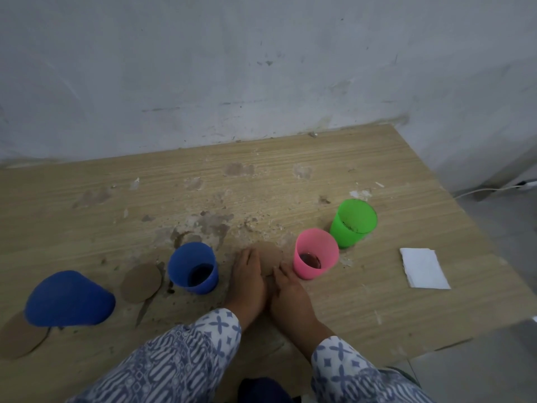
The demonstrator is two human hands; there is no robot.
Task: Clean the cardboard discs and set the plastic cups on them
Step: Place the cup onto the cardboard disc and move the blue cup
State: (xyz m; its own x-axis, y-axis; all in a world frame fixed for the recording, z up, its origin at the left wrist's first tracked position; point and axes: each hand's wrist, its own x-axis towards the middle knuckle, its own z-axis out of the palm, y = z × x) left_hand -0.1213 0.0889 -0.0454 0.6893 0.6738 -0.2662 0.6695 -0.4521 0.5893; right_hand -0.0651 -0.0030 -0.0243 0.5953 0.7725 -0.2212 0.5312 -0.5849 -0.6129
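A brown cardboard disc (270, 255) lies flat on the wooden board between the blue cup (193, 267) and the pink cup (315, 257). My left hand (248, 282) rests on its left edge and my right hand (286, 287) on its near edge, fingers flat. A green cup (353, 222) stands upright behind the pink one. A second disc (141, 282) lies left of the blue cup. A third disc (20, 337) sits partly under a blue cup (68, 299) lying on its side at far left.
A folded white tissue (422, 267) lies at the right of the board (319, 170). The board is stained and gritty around the cups. A grey wall runs behind; the board's right edge drops to the floor with a white cable (494, 189).
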